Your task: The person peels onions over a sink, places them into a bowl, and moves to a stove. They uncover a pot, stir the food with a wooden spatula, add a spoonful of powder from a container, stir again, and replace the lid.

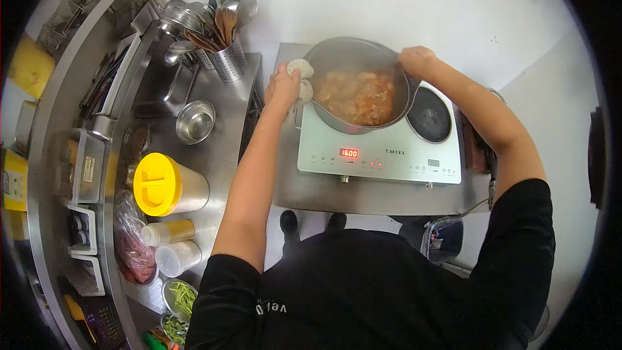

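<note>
A deep grey pot (330,58) sits over the left side of a white two-burner induction cooktop (382,155). Inside it, chunks of food in reddish-brown sauce (359,97) give off steam. My left hand (283,89) is closed on a folded beige cloth (300,78), pressed against the pot's left side; the handle there is hidden. At the pot's upper right edge, my right hand (416,61) is closed on the pot, its fingertips partly hidden. The cooktop's red display (348,153) reads 1600.
The round right burner (429,115) lies beside the pot. On the left counter stand a utensil holder (228,65), a metal bowl (195,122), a yellow-lidded container (172,185) and bowls of cut green vegetables (183,299). A bin (444,241) is below, right.
</note>
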Demonstrator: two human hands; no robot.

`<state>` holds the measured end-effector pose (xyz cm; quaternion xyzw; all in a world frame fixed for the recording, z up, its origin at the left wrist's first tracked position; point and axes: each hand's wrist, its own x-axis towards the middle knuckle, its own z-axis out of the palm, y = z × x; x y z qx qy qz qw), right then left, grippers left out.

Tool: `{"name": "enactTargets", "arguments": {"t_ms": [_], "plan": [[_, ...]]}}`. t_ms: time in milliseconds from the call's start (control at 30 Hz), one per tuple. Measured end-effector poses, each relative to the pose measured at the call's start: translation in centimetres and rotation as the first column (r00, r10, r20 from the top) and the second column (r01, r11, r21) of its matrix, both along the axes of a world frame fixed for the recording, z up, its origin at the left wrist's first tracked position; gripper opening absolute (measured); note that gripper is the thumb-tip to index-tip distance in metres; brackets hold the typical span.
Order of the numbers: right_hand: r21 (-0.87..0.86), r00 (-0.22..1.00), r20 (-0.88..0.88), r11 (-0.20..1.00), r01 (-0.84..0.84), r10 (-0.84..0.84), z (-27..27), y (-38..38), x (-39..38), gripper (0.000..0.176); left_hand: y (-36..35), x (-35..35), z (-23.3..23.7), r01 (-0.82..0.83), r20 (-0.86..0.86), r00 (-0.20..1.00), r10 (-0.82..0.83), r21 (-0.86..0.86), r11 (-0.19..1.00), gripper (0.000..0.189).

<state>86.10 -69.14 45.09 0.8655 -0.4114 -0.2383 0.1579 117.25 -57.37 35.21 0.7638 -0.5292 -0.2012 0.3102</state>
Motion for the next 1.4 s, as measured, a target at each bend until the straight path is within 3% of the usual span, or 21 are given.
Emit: {"name": "enactTargets", "arguments": {"t_ms": [67,133,167,200,233,267,300,367,400,467,567,633,667,733,767,833,933,1033,1200,1333,1400], "plan": [[0.037,0.999,0.021,0.998,0.042,-0.043,0.5,1.6,-2.1,0.018,-0.1,0.0,0.1,0.008,-0.02,1.0,-0.007,0.021,1.0,0.052],[0.297,0.976,-0.2,0.955,-0.02,0.083,1.3,3.2,-3.0,0.019,-0.5,0.2,-0.2,0.021,-0.042,0.999,-0.02,0.039,0.999,0.052],[0.295,0.977,-0.201,0.955,-0.008,0.07,1.8,4.1,-3.6,0.019,-0.7,0.4,-0.7,0.028,-0.056,0.998,-0.028,0.007,1.0,0.052],[0.422,0.949,-0.058,0.854,0.305,-0.31,3.4,5.9,-3.2,0.022,-0.9,0.5,-1.2,0.034,-0.071,0.997,-0.036,-0.025,0.999,0.053],[0.574,0.754,0.028,0.627,0.526,-0.657,4.2,7.3,-3.0,0.026,-1.0,0.5,-1.4,0.045,-0.073,0.996,-0.047,-0.025,0.999,0.053],[0.67,0.704,0.017,0.531,0.519,-0.71,4.2,7.8,-3.2,0.029,-1.0,0.6,-1.6,0.052,-0.066,0.996,-0.054,-0.033,0.998,0.053],[0.67,0.699,0.019,0.528,0.522,-0.715,3.8,7.9,-3.3,0.029,-0.9,0.6,-1.3,0.057,-0.059,0.996,-0.06,-0.043,0.997,0.053],[0.892,0.527,-0.089,0.168,0.421,-0.845,2.4,7.8,-3.2,0.026,-0.5,0.6,-0.8,0.08,-0.058,0.995,-0.082,-0.037,0.996,0.053],[0.905,0.496,-0.116,0.113,0.409,-0.86,2.3,8.2,-2.5,0.026,-0.4,0.6,-0.4,0.096,-0.058,0.994,-0.097,-0.03,0.995,0.054],[0.923,0.388,-0.041,0.115,0.369,-0.921,0.2,8.3,-1.3,0.024,-0.5,0.7,-0.7,0.106,-0.043,0.993,-0.109,-0.066,0.992,0.053],[0.958,0.371,0.051,0.151,0.245,-0.927,-2.3,7.3,1.0,0.027,-1.2,1.1,-1.9,0.127,-0.023,0.991,-0.129,-0.093,0.988,0.052],[0.743,0.629,0.237,0.555,0.373,-0.741,-0.9,7.3,2.7,0.03,-1.6,1.5,-1.9,0.135,-0.021,0.99,-0.137,-0.082,0.987,0.053],[0.746,0.625,0.237,0.551,0.373,-0.744,0.4,7.6,3.0,0.03,-1.5,1.5,-1.9,0.144,-0.029,0.989,-0.147,-0.075,0.987,0.053],[0.48,0.801,0.181,0.762,0.435,-0.571,5.3,9.3,3.2,0.029,-1.5,1.5,-1.7,0.167,-0.035,0.985,-0.17,-0.064,0.984,0.054],[0.482,0.796,0.18,0.757,0.441,-0.578,6.1,9.2,2.3,0.029,-1.4,1.5,-1.5,0.174,-0.034,0.984,-0.176,-0.059,0.983,0.055],[0.182,0.991,0.038,0.976,0.12,-0.129,7.6,8.7,0.4,0.019,-1.4,1.6,-1.5,0.177,-0.036,0.983,-0.179,-0.055,0.983,0.056],[0.189,0.996,-0.008,0.978,0.091,-0.091,10.0,10.4,-1.1,0.016,-1.5,1.7,-1.5,0.186,-0.029,0.982,-0.187,-0.05,0.981,0.057],[0.158,0.99,-0.068,0.979,0.13,-0.121,7.9,12.7,-1.5,0.018,-1.5,1.8,-1.2,0.188,-0.021,0.982,-0.188,-0.028,0.982,0.058],[0.28,0.973,0.158,0.952,0.122,-0.171,2.7,15.5,-0.5,0.018,-0.9,1.3,-0.4,0.14,-0.041,0.989,-0.139,0.015,0.99,0.057],[0.246,0.94,0.283,0.962,0.119,-0.189,0.0,18.4,3.8,0.017,-1.2,1.5,-0.7,0.172,-0.05,0.984,-0.172,-0.009,0.985,0.056],[0.156,0.94,0.325,0.986,0.06,-0.108,-1.5,18.5,5.5,0.015,-1.0,1.4,-0.6,0.154,-0.029,0.988,-0.154,-0.009,0.988,0.057]]}}
